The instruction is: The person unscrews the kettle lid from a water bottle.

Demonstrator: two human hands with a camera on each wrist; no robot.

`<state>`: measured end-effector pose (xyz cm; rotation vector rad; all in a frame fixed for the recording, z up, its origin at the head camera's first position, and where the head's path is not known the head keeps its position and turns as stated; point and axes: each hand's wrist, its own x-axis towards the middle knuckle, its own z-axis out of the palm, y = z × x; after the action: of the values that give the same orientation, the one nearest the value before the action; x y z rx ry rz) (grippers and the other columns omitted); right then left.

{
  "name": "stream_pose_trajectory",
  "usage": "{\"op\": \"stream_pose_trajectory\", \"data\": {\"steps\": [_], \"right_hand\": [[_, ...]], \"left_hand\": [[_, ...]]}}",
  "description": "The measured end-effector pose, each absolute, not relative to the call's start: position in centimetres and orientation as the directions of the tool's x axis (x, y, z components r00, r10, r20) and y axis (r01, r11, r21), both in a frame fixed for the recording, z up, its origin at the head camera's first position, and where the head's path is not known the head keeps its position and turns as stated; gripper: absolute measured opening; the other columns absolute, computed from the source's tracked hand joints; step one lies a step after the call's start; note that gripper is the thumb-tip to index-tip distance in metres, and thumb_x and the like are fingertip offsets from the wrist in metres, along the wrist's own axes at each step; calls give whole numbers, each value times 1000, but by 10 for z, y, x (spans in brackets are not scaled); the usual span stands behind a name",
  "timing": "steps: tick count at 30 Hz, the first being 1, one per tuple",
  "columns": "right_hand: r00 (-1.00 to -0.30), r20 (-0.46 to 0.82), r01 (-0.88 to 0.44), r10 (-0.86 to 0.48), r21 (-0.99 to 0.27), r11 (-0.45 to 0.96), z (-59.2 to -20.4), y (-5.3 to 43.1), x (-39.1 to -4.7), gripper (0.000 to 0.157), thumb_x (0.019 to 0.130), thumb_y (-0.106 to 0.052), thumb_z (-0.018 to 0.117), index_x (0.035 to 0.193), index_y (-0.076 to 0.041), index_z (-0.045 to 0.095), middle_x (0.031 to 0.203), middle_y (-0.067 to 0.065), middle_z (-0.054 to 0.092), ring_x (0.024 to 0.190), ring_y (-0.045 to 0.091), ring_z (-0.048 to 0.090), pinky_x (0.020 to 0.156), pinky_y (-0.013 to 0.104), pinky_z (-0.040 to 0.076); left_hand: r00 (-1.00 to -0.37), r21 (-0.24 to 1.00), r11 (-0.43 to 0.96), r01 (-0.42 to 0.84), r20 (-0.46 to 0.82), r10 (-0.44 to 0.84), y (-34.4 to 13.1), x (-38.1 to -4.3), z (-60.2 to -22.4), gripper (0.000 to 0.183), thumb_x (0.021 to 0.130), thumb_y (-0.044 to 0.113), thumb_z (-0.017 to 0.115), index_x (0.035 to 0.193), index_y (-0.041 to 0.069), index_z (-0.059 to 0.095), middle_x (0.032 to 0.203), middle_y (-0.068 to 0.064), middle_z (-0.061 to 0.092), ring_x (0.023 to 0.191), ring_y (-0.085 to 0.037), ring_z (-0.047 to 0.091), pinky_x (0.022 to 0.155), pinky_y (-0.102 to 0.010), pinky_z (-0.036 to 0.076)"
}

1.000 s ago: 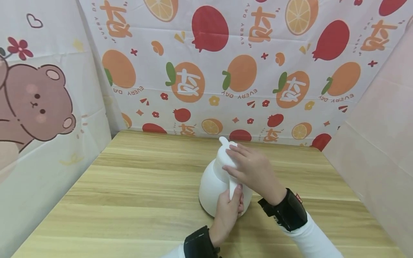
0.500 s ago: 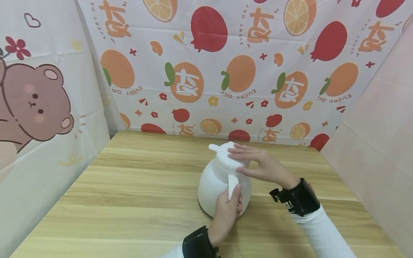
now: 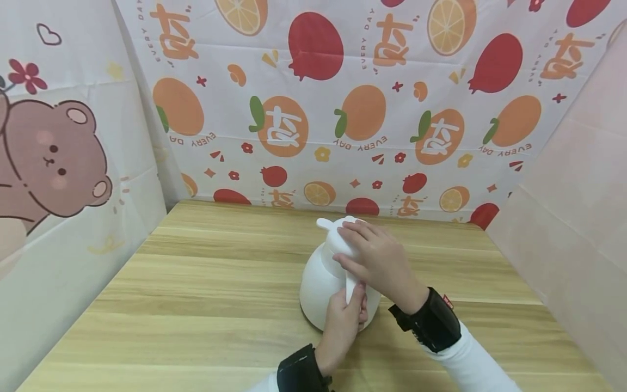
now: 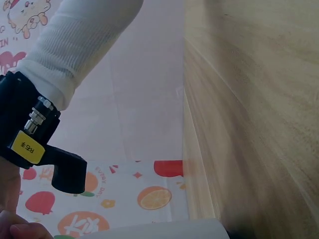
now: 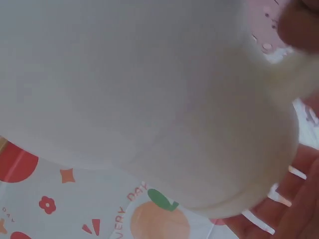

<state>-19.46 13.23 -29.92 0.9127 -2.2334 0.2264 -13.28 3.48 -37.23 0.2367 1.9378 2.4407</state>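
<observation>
A white vacuum jug (image 3: 315, 291) stands upright on the wooden table. My left hand (image 3: 339, 326) grips its handle (image 3: 350, 284) from the near side. Across the white lid (image 3: 335, 239) lies my right hand (image 3: 384, 264), thumb on the near side and fingers over the top. A small rounded tab (image 3: 324, 224) on the lid points to the left and away from me. In the right wrist view, the jug's pale body (image 5: 129, 89) fills most of the picture, with right-hand fingers (image 5: 271, 211) beside the lid. Only a strip of jug (image 4: 164, 230) shows in the left wrist view.
The wood-grain table (image 3: 206, 305) reaches back to a fruit-printed cloth (image 3: 313, 109). A bear-printed cloth (image 3: 59, 158) hangs on the left and a plain pale cloth (image 3: 573, 207) on the right. Black straps (image 3: 431, 321) sit on both wrists.
The lid and its tab turned leftward between the first two frames. My right hand swung out to the right, then came back over the lid. The left hand kept its hold.
</observation>
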Motion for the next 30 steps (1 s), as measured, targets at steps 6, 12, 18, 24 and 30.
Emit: {"op": "stream_pose_trajectory", "data": {"steps": [6,12,18,24,30], "right_hand": [[-508,681,-682,-527,56,730,-302,133,-195,46,75,-35,76,113,-9,70,114,12,73,113,29,63,92,49,55],[-501,647,-799,-575,-91,594,-305,150,-204,45,76,-23,76,117,-7,67,121,15,70,122,31,56,99,52,49],[-520,587,-840,-620,-221,495,-304,164,-212,43,77,-14,74,118,-6,66,126,18,67,127,34,50,104,57,43],[-501,584,-853,-639,-211,477,-298,163,-213,43,76,-13,75,117,-5,66,125,19,66,125,35,52,101,56,45],[-554,561,-788,-615,-114,605,-282,147,-208,50,77,-29,75,121,-10,64,129,17,64,121,31,56,96,52,51]], "left_hand": [[-988,970,-227,81,109,113,35,-133,-371,56,98,30,47,80,-23,43,50,3,35,41,-1,31,41,-14,29],[-987,972,-220,85,112,114,35,-133,-370,56,98,31,47,81,-23,44,51,3,37,42,-2,33,41,-13,30],[-989,978,-195,73,96,109,36,-134,-369,55,99,30,46,81,-22,44,52,3,38,43,-1,34,41,-12,31],[-990,977,-205,65,88,105,36,-135,-368,54,99,28,46,81,-22,44,51,4,38,42,-1,33,41,-12,31],[-991,972,-228,59,84,104,36,-136,-367,52,99,26,46,81,-23,43,51,4,37,41,0,32,40,-13,29]]}}
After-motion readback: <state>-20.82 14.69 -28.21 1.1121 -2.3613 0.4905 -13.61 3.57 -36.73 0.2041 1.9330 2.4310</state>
